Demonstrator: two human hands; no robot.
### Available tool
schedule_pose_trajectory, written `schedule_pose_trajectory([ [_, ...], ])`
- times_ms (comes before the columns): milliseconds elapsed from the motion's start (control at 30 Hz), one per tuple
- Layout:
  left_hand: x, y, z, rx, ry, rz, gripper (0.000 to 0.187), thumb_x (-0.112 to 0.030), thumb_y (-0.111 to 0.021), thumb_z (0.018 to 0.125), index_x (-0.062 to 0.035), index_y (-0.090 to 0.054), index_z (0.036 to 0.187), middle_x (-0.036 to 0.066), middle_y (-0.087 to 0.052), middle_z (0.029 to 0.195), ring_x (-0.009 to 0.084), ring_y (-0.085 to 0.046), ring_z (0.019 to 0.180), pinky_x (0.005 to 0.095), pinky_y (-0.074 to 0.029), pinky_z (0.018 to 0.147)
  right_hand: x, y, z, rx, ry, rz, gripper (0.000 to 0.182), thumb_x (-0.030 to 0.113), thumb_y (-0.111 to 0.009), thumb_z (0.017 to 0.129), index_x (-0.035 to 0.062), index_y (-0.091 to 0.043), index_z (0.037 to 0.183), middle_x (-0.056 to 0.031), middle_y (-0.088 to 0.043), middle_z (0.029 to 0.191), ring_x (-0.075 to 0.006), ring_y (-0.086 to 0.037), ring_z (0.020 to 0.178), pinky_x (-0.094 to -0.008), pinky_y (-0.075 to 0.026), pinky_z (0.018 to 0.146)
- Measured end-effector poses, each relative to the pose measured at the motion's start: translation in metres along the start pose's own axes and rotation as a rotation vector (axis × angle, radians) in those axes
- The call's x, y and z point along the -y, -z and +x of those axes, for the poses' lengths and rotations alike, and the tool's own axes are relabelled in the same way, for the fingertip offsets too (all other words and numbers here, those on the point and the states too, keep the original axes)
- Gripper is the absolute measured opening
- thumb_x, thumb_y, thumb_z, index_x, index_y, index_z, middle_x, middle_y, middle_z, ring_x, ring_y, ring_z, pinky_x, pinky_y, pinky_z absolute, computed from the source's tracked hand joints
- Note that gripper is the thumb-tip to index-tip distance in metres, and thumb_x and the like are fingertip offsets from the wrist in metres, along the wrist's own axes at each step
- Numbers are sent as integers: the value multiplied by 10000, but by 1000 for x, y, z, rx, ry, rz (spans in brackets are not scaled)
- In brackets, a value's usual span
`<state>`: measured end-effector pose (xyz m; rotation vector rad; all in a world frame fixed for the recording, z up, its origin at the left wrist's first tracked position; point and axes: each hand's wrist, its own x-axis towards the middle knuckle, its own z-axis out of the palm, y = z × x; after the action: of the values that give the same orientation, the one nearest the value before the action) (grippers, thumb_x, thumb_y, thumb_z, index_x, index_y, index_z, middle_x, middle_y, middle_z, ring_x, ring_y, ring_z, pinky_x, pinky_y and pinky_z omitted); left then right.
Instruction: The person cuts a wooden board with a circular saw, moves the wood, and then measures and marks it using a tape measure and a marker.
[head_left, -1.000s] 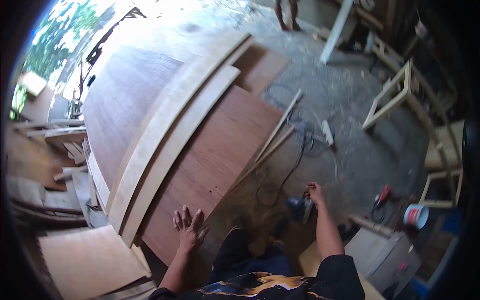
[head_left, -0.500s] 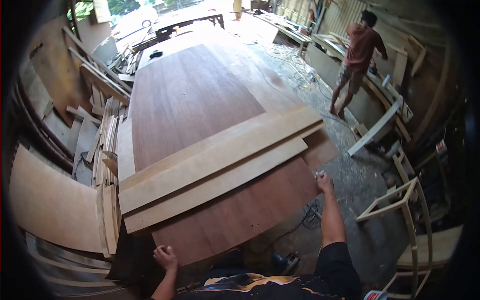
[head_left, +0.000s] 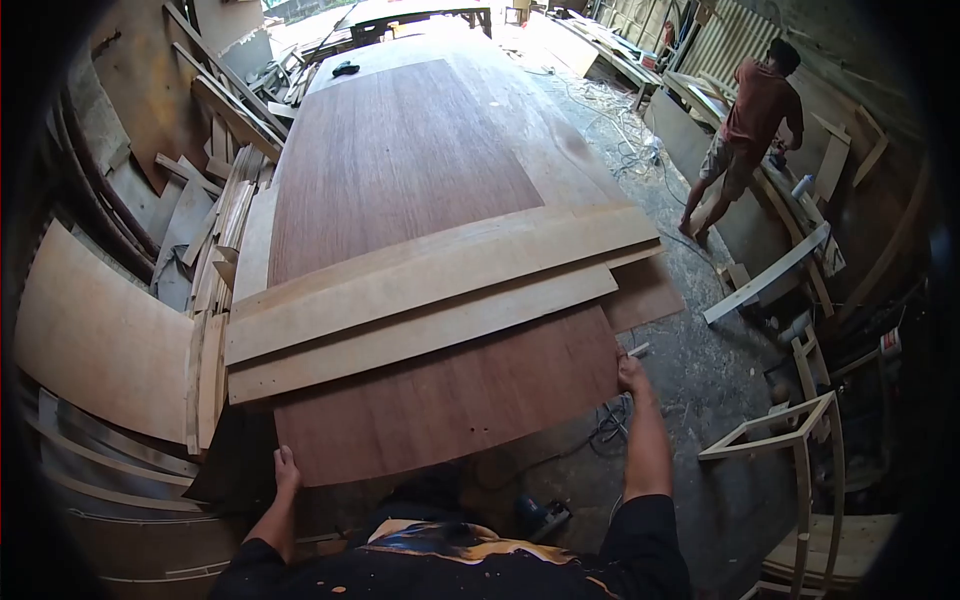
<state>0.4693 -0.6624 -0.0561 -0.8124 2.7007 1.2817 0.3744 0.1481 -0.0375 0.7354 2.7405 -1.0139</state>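
Note:
A reddish-brown plywood sheet [head_left: 440,420] juts out toward me from under two pale boards. My left hand [head_left: 287,468] is closed on its near left edge, thumb up. At its right edge my right hand [head_left: 630,374] grips the sheet, and a small white stick-like thing [head_left: 639,350] pokes out from the fingers. Lying across the sheet are a narrower pale board [head_left: 430,345] and a wider pale board [head_left: 450,275], partly overlapping. Beyond them a large brown plywood panel [head_left: 390,160] lies flat on the pale sheets of the stack.
A co-worker [head_left: 755,125] stands at the right by a bench, back turned. A blue power tool [head_left: 543,517] and cable lie on the floor below the sheet. A wooden frame [head_left: 805,430] stands right; timber strips [head_left: 215,290] and a curved plywood sheet [head_left: 105,340] lie left.
My left hand has shifted from lying over the sheet's near corner to gripping its left edge. The view has tilted and moved, and the sheet sits more level across it.

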Motion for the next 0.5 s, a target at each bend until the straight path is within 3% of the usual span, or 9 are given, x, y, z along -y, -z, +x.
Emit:
schedule_pose_trajectory([
  [33,3,4,-4,-2,0,10,544,-517,-282,981,-41,-424,1202,263,-536,1159,417,-509,1112,447,-389,928,0,0,-15,-20,0,-20,803,632,-212,927,-57,-612,1029,-349,-565,1021,-495,-486,1083,-510,-421,848],
  [100,11,10,-10,-76,21,23,519,-476,-282,997,-11,-437,1166,211,-553,1082,327,-539,1017,417,-402,899,-11,-5,-40,-28,-10,-15,797,623,-213,931,-60,-613,1021,-348,-568,1012,-499,-484,1077,-516,-417,848],
  [200,37,18,-35,-37,-29,52,537,-491,-286,992,-7,-452,1154,211,-558,1093,330,-539,1027,409,-402,902,-53,-12,-70,-44,5,-3,785,611,-212,935,-57,-618,1006,-347,-571,1002,-500,-482,1071,-527,-412,847],
  [233,33,19,-55,-43,67,106,565,-534,-320,967,-43,-443,1216,253,-544,1183,395,-513,1137,420,-394,939,-67,-18,-79,-48,33,5,780,608,-211,936,-52,-622,1000,-346,-572,1000,-499,-482,1071,-532,-410,846],
  [333,74,22,-92,-41,-8,40,513,-521,-382,960,-45,-492,1117,198,-591,1070,300,-560,1024,382,-411,901,-79,-2,-138,-19,-26,3,763,602,-210,941,-36,-623,1011,-338,-576,1005,-490,-491,1071,-534,-415,831],
  [500,79,35,-179,-9,58,-19,444,-473,-421,966,-51,-505,1076,128,-590,1000,204,-540,946,347,-424,860,-149,-4,-212,-34,-130,33,777,627,-214,933,-27,-619,1040,-326,-597,973,-479,-509,1067,-484,-440,798],
])
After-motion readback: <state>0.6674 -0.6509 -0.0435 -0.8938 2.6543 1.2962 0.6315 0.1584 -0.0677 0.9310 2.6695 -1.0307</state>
